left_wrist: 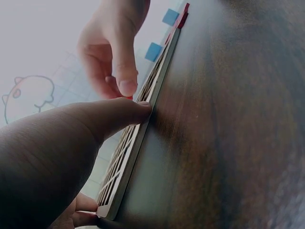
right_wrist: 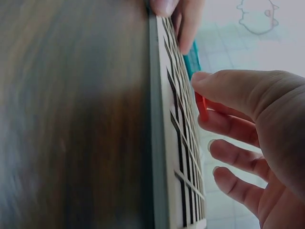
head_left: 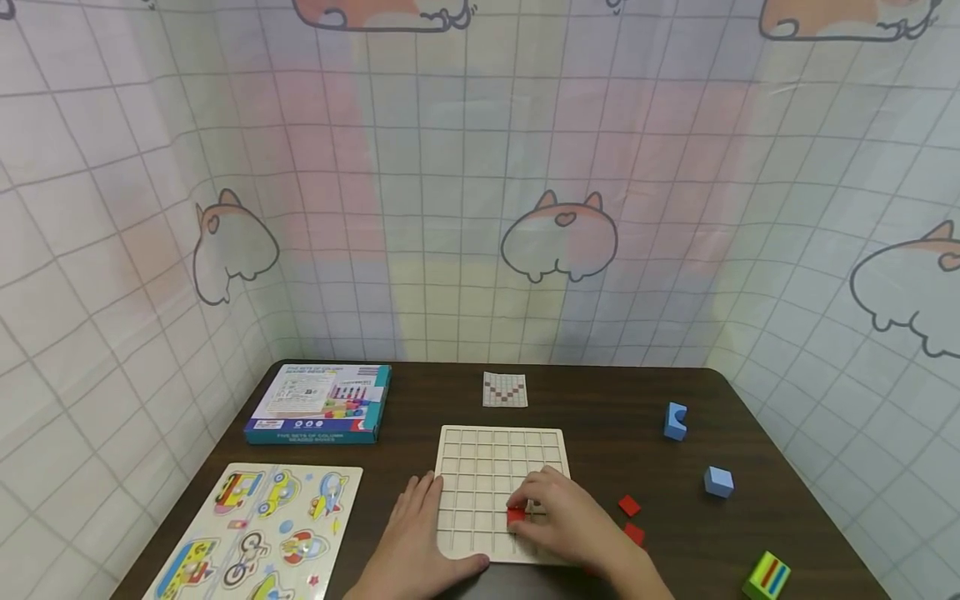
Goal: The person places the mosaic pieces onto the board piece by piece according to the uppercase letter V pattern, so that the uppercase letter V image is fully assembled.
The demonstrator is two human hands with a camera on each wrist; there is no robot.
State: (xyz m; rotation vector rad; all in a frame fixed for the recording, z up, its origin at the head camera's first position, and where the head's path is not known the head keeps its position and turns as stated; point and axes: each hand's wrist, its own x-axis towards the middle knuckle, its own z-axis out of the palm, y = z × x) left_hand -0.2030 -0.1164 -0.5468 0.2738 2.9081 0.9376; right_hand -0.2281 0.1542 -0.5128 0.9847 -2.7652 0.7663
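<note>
A cream square board (head_left: pixel 468 450) with a raised grid lies on the dark table. My left hand (head_left: pixel 420 533) rests at its near left corner, fingers straight along the left side and thumb on the front edge. Over the lower right part of the grid, my right hand (head_left: pixel 558 517) pinches a small red square tile (head_left: pixel 515 516) between thumb and forefinger. In the right wrist view that red tile (right_wrist: pixel 202 107) appears tilted on edge, close to the grid; whether it touches is unclear. Loose red tiles (head_left: pixel 629 505) lie right of the board, partly behind the right forearm.
Behind the board lies a small card (head_left: pixel 506 390) with a zigzag of dark squares. At left are a boxed bead set (head_left: pixel 318 404) and a picture puzzle board (head_left: pixel 285 527). Blue blocks (head_left: pixel 718 482) and a green striped block (head_left: pixel 767 576) stand at right.
</note>
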